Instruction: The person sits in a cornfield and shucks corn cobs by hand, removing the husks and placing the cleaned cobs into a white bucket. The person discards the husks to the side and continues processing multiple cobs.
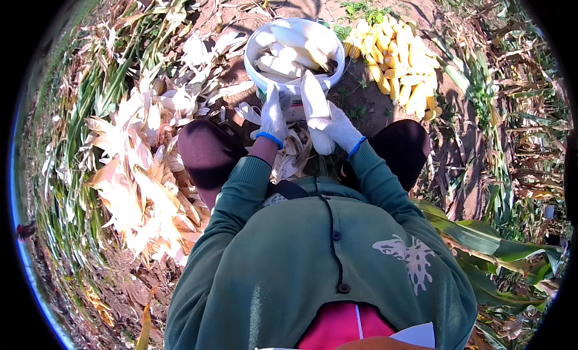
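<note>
Fingers of the right hand (341,127) are clamped round the lower part of a pale, husk-wrapped ear (314,94), its upper end seen against the bucket's near rim; whether the two touch cannot be told. By the left hand (273,116), just beside, one finger is pointed upward; the others are partly hidden, and whether anything is gripped cannot be told. Judged by its look, the ear should be found light, firm at the core and papery outside, not easily broken, though its dry husk may be slid under knit gloves or torn in strips. It is best held at the thick lower end, with the tip left free to be worked. Beyond, more ears (280,67) are held in the white bucket (248,60); yellow cobs (394,55) are heaped to the right, loose husks (144,181) to the left.
</note>
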`<action>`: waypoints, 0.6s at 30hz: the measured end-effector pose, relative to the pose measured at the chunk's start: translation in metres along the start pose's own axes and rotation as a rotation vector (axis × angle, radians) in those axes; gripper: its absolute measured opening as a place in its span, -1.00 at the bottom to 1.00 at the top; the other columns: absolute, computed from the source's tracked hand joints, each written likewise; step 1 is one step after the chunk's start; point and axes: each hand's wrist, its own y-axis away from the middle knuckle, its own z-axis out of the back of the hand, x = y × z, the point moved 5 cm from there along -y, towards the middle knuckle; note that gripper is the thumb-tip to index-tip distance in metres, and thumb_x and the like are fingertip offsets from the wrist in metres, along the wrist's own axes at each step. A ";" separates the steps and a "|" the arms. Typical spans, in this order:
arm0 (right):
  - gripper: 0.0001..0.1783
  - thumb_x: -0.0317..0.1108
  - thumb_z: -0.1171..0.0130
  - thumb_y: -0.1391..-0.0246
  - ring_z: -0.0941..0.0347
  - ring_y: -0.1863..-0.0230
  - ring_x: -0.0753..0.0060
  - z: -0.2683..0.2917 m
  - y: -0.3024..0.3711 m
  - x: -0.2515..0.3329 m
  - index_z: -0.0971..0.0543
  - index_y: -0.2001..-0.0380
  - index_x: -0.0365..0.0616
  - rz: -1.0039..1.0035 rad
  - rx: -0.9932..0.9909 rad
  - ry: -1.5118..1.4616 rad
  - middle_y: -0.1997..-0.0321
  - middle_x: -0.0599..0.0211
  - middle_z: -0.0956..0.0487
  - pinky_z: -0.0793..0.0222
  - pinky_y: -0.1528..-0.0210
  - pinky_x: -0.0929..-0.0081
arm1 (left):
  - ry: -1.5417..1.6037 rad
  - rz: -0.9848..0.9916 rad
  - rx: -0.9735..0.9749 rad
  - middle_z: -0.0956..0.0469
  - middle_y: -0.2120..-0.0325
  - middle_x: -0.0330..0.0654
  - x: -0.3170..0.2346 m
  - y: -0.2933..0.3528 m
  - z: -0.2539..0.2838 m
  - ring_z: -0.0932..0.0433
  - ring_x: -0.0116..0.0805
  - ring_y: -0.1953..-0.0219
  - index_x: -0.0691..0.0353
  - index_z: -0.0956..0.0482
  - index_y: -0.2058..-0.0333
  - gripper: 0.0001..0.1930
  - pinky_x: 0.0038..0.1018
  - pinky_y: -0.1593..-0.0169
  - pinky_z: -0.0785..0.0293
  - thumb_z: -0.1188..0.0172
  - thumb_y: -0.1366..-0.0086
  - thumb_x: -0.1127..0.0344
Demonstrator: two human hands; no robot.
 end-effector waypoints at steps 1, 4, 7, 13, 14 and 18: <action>-0.30 -0.28 -0.39 0.12 -0.48 0.00 0.29 0.002 0.000 0.006 -0.34 -0.08 -0.27 0.060 -0.024 0.074 -0.01 0.08 -0.52 -0.40 -0.05 0.38 | -0.099 -0.021 0.093 -0.51 0.12 -0.12 -0.008 0.012 -0.014 -0.47 -0.34 0.04 0.29 -0.43 0.01 -0.36 -0.34 -0.05 -0.40 0.01 -0.32 -0.25; -0.31 -0.24 -0.34 0.10 -0.53 0.06 0.08 -0.004 0.014 0.046 -0.34 -0.12 -0.14 0.057 -0.152 0.576 0.03 0.01 -0.54 -0.46 0.02 0.29 | -0.120 0.080 0.330 -0.49 0.06 -0.17 -0.026 0.044 -0.046 -0.48 -0.35 0.05 0.20 -0.40 -0.07 -0.42 -0.36 0.00 -0.43 0.00 -0.34 -0.19; -0.24 -0.08 -0.35 0.13 -0.52 0.09 -0.04 -0.020 0.017 0.046 -0.33 -0.14 -0.07 0.488 -0.423 0.860 0.07 -0.03 -0.54 -0.48 0.05 0.25 | -0.176 -0.023 0.381 -0.52 0.18 -0.23 -0.023 0.042 -0.050 -0.52 -0.39 0.14 0.19 -0.42 0.01 -0.67 -0.41 0.07 -0.49 -0.09 -0.37 0.13; -0.05 0.05 -0.40 0.19 -0.51 0.01 0.16 -0.012 0.018 0.056 -0.26 -0.23 -0.14 0.081 -0.154 0.725 -0.04 0.10 -0.52 -0.43 -0.02 0.32 | 0.112 -0.041 0.290 -0.50 0.21 -0.15 -0.026 0.039 -0.047 -0.52 -0.32 0.16 0.24 -0.40 0.03 -0.72 -0.34 0.04 -0.50 -0.05 -0.39 0.22; -0.13 -0.01 -0.37 0.13 -0.51 0.04 0.26 -0.010 0.005 0.028 -0.29 -0.19 -0.21 0.007 -0.035 0.146 0.00 0.15 -0.54 -0.44 0.01 0.37 | 0.179 -0.058 0.318 -0.51 0.21 -0.11 -0.025 0.035 -0.048 -0.52 -0.25 0.16 0.22 -0.39 0.01 -0.69 -0.27 0.00 -0.48 -0.01 -0.42 0.15; -0.30 -0.16 -0.31 -0.03 -0.49 0.07 0.38 -0.016 -0.001 0.001 -0.35 -0.11 -0.41 -0.097 0.241 -0.241 0.00 0.17 -0.54 -0.42 0.00 0.43 | 0.374 0.087 0.416 -0.50 0.16 -0.05 -0.027 0.028 -0.047 -0.53 -0.21 0.14 0.21 -0.33 -0.10 -0.44 -0.21 0.00 -0.50 0.03 -0.37 -0.15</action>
